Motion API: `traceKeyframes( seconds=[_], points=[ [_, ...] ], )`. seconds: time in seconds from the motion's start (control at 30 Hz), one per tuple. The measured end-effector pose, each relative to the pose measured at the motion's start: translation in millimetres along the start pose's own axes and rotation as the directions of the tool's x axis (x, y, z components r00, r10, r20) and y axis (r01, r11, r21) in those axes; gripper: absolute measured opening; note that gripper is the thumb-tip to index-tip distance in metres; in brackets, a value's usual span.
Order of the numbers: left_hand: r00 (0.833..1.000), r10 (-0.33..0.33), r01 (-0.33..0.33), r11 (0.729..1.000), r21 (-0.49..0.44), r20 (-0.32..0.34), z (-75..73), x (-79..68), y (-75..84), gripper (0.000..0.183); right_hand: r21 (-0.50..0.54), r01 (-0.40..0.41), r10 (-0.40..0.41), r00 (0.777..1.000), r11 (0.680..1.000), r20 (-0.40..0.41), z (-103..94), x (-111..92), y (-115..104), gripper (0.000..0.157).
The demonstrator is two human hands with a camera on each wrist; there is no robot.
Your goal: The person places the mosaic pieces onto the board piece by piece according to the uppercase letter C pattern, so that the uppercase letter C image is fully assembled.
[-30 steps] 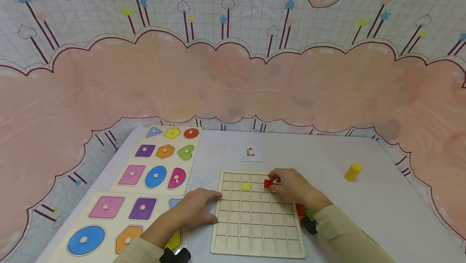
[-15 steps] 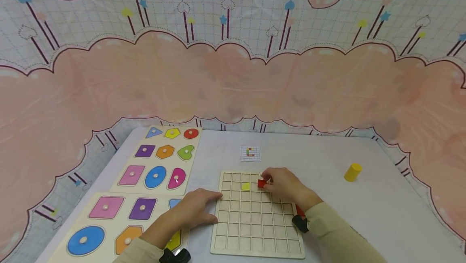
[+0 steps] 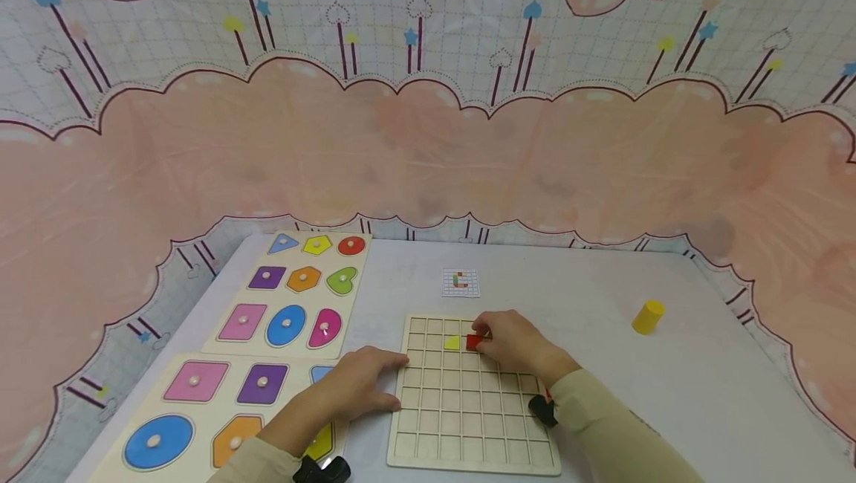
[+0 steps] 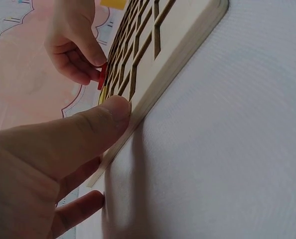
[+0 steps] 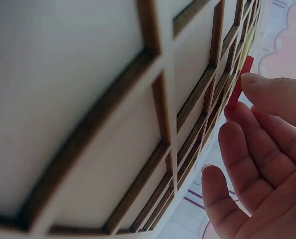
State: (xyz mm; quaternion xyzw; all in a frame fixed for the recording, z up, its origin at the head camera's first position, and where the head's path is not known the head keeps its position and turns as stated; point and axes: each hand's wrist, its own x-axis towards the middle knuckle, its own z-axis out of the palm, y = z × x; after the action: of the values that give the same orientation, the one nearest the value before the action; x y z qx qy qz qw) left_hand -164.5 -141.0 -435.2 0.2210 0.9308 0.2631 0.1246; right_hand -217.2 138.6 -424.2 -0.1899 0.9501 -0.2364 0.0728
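A wooden grid board (image 3: 471,423) lies on the white table, with a yellow square tile (image 3: 452,342) in one cell of its second row from the far edge. My right hand (image 3: 518,342) pinches a red square tile (image 3: 472,342) between thumb and fingers, just right of the yellow one; the right wrist view shows this red tile (image 5: 240,83) tilted against the grid. Whether it sits in its cell I cannot tell. At the board's left edge rests my left hand (image 3: 361,383), fingers spread and thumb touching the side.
A small pattern card (image 3: 460,282) lies beyond the board. To the left are two shape-puzzle boards (image 3: 227,349) with knobbed pieces. A yellow cylinder (image 3: 649,317) stands at the right. Something red (image 3: 548,394) peeks out beside the right wrist.
My right hand has carried the red tile leftward across the far rows, to beside the yellow tile. The left hand and the board have stayed in place.
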Motion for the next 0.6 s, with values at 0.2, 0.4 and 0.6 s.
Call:
traceKeyframes(
  seconds=[0.2, 0.4, 0.6],
  points=[
    [1.0, 0.003, -0.003, 1.0, 0.006, 0.001, 0.0, 0.2, -0.1, 0.065, -0.012, -0.001, 0.001, 1.0, 1.0, 0.021, 2.5, 1.9, -1.5, 0.022],
    [1.0, 0.004, -0.004, 1.0, 0.015, -0.001, -0.8, -0.1, 1.4, 0.064, -0.011, 0.004, -0.004, 1.0, 1.0, 0.02, 2.8, 2.7, -1.7, 0.021],
    [1.0, 0.006, -0.006, 1.0, 0.016, 0.001, -1.5, -0.2, 1.4, 0.064, 0.002, 0.002, -0.002, 1.0, 1.0, 0.027, 3.3, 3.3, -2.1, 0.018]
  ],
)
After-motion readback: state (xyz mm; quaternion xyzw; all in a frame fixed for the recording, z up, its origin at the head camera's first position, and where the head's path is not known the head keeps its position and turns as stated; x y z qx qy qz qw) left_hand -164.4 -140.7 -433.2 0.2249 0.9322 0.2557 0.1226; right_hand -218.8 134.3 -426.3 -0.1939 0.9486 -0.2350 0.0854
